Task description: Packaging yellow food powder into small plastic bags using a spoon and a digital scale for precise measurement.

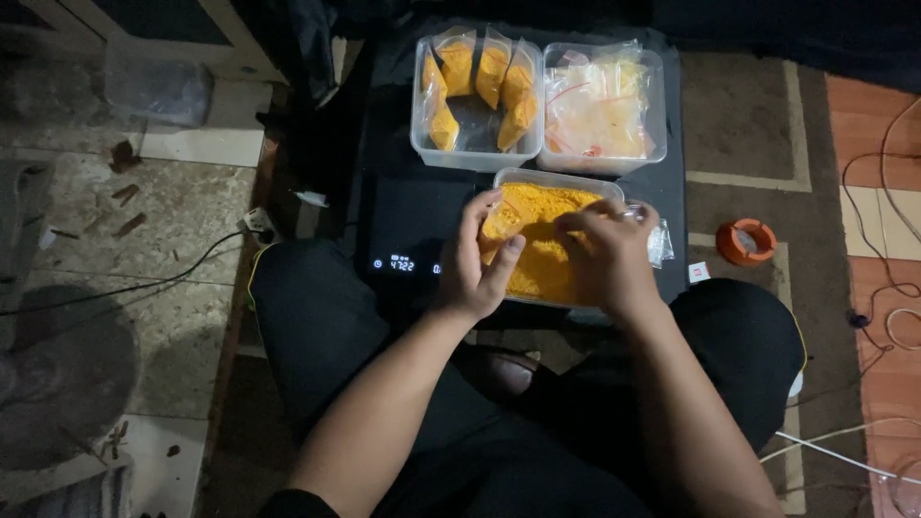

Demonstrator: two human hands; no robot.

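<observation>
- Nearest the camera are the person's legs in black trousers, crossed on the floor, with both bare forearms reaching forward over the lap.
- Left hand [477, 264] has its fingers pinched on a small clear bag [501, 223] part full of orange powder, thumb on the near side and fingertips up at the bag's top edge.
- Right hand [606, 251] is curled over the other side of that bag, fingers bent inward toward it. Looks like it's gripping the top edge too, but the fingertips are hidden so I can't say for sure.
- The bag sits right over a clear tub [566, 184] heaped with the same orange powder, on a black worktop [384, 144] just past the knees.
- Left of the tub, touching or nearly so, is a black scale [408, 225] with a lit display on its near edge.
- A crumpled bit of clear plastic [660, 245] pokes out just right of the right hand.
- Further back, two more clear tubs stand side by side: the left tub [475, 134] has filled orange bags standing in it, the right tub [602, 115] holds a pile of empty bags with red strips.
- Off on the carpet to the right is an orange tape roll [747, 240], and white cables [878, 288] trail along the far right edge.
</observation>
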